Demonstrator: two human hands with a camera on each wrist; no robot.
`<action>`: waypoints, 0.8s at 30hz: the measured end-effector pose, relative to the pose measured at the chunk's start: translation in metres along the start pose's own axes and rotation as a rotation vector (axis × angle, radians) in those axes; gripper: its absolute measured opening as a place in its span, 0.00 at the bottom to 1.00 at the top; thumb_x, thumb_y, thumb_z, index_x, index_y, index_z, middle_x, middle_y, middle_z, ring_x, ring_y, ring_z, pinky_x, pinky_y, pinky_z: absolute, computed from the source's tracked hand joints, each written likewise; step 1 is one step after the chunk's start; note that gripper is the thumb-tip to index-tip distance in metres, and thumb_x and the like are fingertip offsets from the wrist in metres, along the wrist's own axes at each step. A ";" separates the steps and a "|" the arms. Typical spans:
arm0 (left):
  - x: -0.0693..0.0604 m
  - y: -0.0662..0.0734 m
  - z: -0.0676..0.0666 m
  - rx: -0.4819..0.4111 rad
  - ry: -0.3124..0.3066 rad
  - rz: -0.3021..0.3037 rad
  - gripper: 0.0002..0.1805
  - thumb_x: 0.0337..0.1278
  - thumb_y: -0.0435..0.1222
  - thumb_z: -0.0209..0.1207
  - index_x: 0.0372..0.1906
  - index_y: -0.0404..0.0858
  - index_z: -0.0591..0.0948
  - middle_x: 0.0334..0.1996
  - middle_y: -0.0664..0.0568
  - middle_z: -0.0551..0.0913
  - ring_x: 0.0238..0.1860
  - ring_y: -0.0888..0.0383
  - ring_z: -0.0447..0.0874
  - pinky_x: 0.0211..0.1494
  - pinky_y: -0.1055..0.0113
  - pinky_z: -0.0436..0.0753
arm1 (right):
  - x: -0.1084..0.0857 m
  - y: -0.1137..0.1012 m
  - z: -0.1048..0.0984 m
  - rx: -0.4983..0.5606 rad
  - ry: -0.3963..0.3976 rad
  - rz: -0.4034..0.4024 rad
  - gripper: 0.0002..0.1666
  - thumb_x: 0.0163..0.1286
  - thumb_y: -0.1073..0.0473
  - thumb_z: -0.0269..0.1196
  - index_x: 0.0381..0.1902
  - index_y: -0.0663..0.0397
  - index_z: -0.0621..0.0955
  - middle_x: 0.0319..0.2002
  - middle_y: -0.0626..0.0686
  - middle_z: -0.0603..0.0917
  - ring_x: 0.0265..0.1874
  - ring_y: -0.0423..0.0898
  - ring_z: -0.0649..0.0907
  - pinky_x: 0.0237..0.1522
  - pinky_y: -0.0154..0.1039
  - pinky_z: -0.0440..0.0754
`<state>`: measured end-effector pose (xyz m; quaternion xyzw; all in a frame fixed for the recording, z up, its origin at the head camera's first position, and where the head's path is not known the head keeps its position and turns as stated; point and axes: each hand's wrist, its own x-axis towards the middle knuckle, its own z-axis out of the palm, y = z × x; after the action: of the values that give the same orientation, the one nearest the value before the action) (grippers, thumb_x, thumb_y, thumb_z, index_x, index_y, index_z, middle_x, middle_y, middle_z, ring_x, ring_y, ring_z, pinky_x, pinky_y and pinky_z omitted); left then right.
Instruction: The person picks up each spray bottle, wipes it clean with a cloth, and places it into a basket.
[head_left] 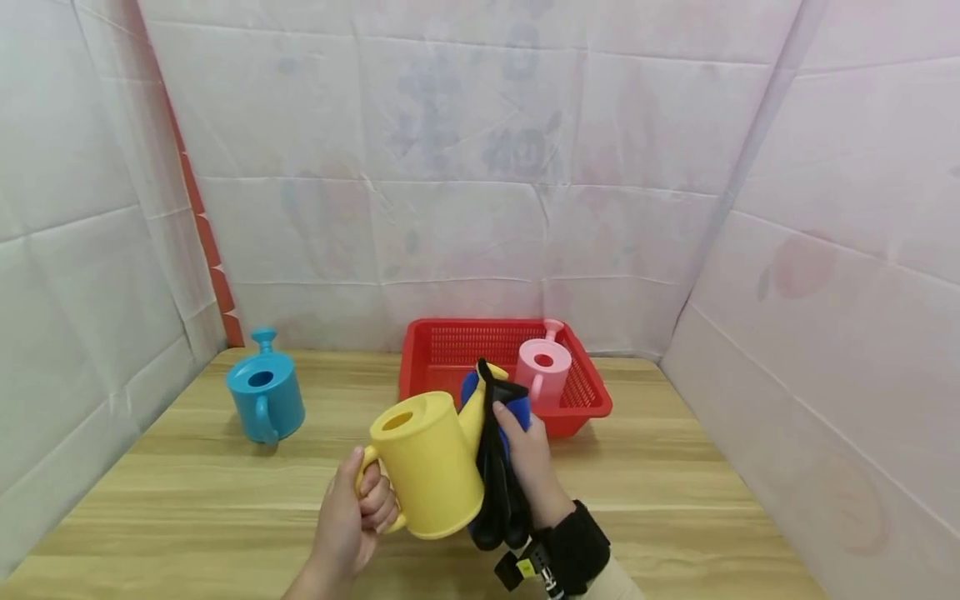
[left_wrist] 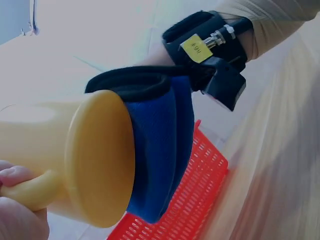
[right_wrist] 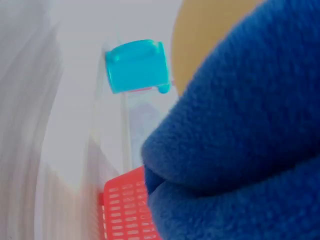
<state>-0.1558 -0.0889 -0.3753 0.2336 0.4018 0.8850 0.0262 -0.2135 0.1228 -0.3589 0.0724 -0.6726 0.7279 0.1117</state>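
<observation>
The left hand (head_left: 351,512) grips the handle of a yellow watering can (head_left: 431,467), which is held up and tilted above the table. Beside its spout, the right hand (head_left: 531,458) pinches a folded blue and black cloth item (head_left: 495,475), thumb on the near side. In the left wrist view the blue cloth (left_wrist: 160,145) lies against the base side of the yellow can (left_wrist: 100,160), the left hand (left_wrist: 22,215) round the handle. Blue fabric (right_wrist: 240,110) fills much of the right wrist view, with part of the yellow can (right_wrist: 205,35) behind it.
A red basket (head_left: 592,400) stands at the back of the wooden table (head_left: 225,517), behind the raised items, with a pink watering can (head_left: 543,371) in its right side. On the left stands a blue watering can (head_left: 266,396). Cloth-covered walls (head_left: 450,233) enclose the table's back and sides.
</observation>
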 end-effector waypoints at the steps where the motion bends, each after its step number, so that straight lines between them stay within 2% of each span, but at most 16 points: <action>1: -0.001 -0.002 0.001 0.007 0.004 0.011 0.24 0.75 0.42 0.24 0.18 0.41 0.55 0.11 0.53 0.48 0.12 0.58 0.44 0.18 0.65 0.45 | 0.000 0.000 0.000 -0.001 -0.005 -0.002 0.21 0.69 0.54 0.56 0.47 0.69 0.75 0.31 0.51 0.79 0.29 0.41 0.79 0.36 0.34 0.78; 4: -0.003 -0.005 0.004 0.034 0.061 0.056 0.24 0.75 0.43 0.26 0.18 0.41 0.55 0.11 0.52 0.48 0.12 0.58 0.45 0.17 0.64 0.44 | -0.005 0.004 -0.001 -0.073 -0.093 -0.011 0.20 0.70 0.55 0.56 0.47 0.69 0.75 0.30 0.52 0.79 0.29 0.41 0.79 0.34 0.36 0.79; 9: -0.001 0.000 0.005 0.070 0.237 0.087 0.25 0.74 0.47 0.34 0.17 0.43 0.58 0.11 0.53 0.49 0.11 0.62 0.48 0.17 0.65 0.46 | -0.011 0.010 -0.004 -0.202 -0.323 -0.001 0.13 0.70 0.60 0.54 0.39 0.68 0.77 0.27 0.51 0.79 0.26 0.41 0.79 0.32 0.35 0.78; 12: 0.000 0.005 0.005 0.070 0.283 0.100 0.24 0.73 0.48 0.36 0.18 0.44 0.61 0.12 0.53 0.49 0.11 0.62 0.48 0.17 0.66 0.46 | -0.012 0.011 -0.009 -0.257 -0.446 0.000 0.12 0.71 0.63 0.52 0.34 0.68 0.76 0.26 0.51 0.79 0.24 0.40 0.79 0.29 0.35 0.79; 14: 0.000 0.007 0.005 0.063 0.292 0.101 0.24 0.73 0.48 0.36 0.18 0.44 0.61 0.12 0.53 0.49 0.12 0.62 0.48 0.17 0.66 0.47 | -0.012 0.011 -0.012 -0.305 -0.501 -0.018 0.11 0.70 0.64 0.51 0.33 0.67 0.77 0.25 0.51 0.79 0.23 0.40 0.79 0.28 0.35 0.79; 19: -0.002 0.008 0.005 0.050 0.317 0.071 0.24 0.72 0.50 0.36 0.19 0.44 0.62 0.12 0.53 0.49 0.12 0.62 0.48 0.17 0.68 0.48 | -0.012 0.004 -0.020 -0.497 -0.560 -0.159 0.09 0.65 0.64 0.55 0.25 0.59 0.76 0.20 0.44 0.74 0.20 0.36 0.74 0.23 0.30 0.72; 22: -0.003 0.008 0.004 0.027 0.284 0.078 0.24 0.73 0.49 0.34 0.19 0.44 0.62 0.12 0.53 0.49 0.12 0.61 0.47 0.17 0.67 0.47 | -0.011 -0.001 -0.022 -0.550 -0.548 -0.230 0.09 0.63 0.64 0.57 0.22 0.55 0.74 0.18 0.43 0.71 0.19 0.36 0.71 0.22 0.30 0.68; 24: -0.002 0.007 0.004 0.012 0.244 0.094 0.24 0.74 0.48 0.32 0.19 0.44 0.61 0.12 0.53 0.49 0.12 0.61 0.45 0.17 0.67 0.46 | -0.010 -0.003 -0.023 -0.536 -0.525 -0.242 0.07 0.64 0.64 0.57 0.25 0.55 0.77 0.20 0.44 0.74 0.20 0.37 0.73 0.23 0.30 0.70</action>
<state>-0.1512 -0.0910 -0.3688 0.1429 0.3958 0.9048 -0.0656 -0.2026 0.1456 -0.3606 0.3032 -0.8311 0.4647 0.0360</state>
